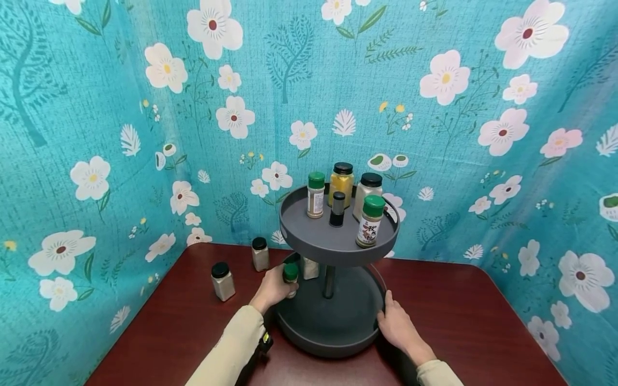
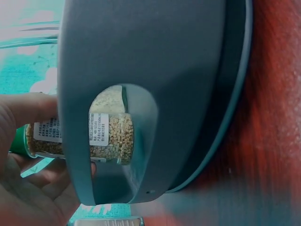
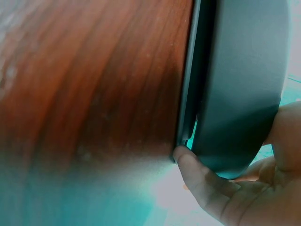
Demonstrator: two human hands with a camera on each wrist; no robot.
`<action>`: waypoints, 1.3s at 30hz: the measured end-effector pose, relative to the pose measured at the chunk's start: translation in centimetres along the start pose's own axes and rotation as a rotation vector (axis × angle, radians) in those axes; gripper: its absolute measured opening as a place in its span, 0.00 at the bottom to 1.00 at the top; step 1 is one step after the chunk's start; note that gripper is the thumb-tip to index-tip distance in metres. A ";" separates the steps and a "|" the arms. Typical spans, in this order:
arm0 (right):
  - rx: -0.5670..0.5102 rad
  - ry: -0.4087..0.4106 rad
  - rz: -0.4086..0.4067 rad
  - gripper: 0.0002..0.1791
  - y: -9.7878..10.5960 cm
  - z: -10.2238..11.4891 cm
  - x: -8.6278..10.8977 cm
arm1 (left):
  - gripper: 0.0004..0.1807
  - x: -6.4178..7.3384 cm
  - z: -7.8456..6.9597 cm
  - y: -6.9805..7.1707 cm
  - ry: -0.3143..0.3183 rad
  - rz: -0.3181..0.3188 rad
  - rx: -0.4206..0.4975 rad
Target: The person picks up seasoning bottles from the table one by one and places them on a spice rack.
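Note:
My left hand point(image 1: 271, 289) grips a green-capped spice bottle point(image 1: 291, 273) at the left side of the lower tray point(image 1: 328, 324) of a dark grey two-tier turntable. In the left wrist view, tan granules fill the labelled spice bottle point(image 2: 120, 136), seen partly through the cutout in the tray wall point(image 2: 141, 47). Whether its base touches the tray floor, I cannot tell. A pale-filled jar point(image 1: 310, 268) stands behind it on the same tier. On the right, my right hand point(image 1: 399, 326) holds the lower tray's rim; in the right wrist view, one fingertip point(image 3: 184, 154) reaches beneath the tray wall point(image 3: 240, 89).
The upper tray point(image 1: 314, 236) bears several spice containers, including a green-capped bottle point(image 1: 369, 225) near its front edge and a yellow-filled jar point(image 1: 340, 187). Two black-capped jars point(image 1: 223, 284) point(image 1: 260, 256) stand left on the red-brown table point(image 1: 159, 332). Floral cloth point(image 1: 309, 80) hangs behind.

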State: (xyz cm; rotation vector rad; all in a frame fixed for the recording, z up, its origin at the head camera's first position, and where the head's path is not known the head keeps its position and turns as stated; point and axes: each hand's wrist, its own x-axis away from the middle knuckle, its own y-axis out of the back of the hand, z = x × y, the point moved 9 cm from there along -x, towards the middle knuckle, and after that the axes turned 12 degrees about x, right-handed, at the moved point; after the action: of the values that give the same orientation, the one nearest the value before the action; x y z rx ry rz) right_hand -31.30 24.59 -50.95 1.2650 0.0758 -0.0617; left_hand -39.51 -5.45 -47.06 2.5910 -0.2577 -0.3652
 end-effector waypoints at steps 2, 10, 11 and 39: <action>0.006 0.000 -0.002 0.35 0.1 0.0 0.1 | 0.16 -0.1 0.2 -0.2 0.008 0.001 -0.009; 0.020 -0.013 0.010 0.36 0.3 0.2 0.2 | 0.20 -0.4 0.2 -0.3 0.013 -0.021 -0.033; 0.017 -0.015 0.013 0.36 0.4 0.2 0.2 | 0.20 -0.4 0.2 -0.3 0.013 -0.023 -0.036; 0.054 -0.025 -0.013 0.36 0.2 0.7 0.6 | 0.23 -1.2 0.9 -0.2 0.102 -0.100 -0.060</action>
State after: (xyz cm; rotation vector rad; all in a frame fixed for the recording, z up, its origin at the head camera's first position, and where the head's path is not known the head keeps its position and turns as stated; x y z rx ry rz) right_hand -30.66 24.01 -50.63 1.3174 0.0613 -0.0912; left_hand -40.93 -5.36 -47.67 2.5603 -0.0809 -0.2707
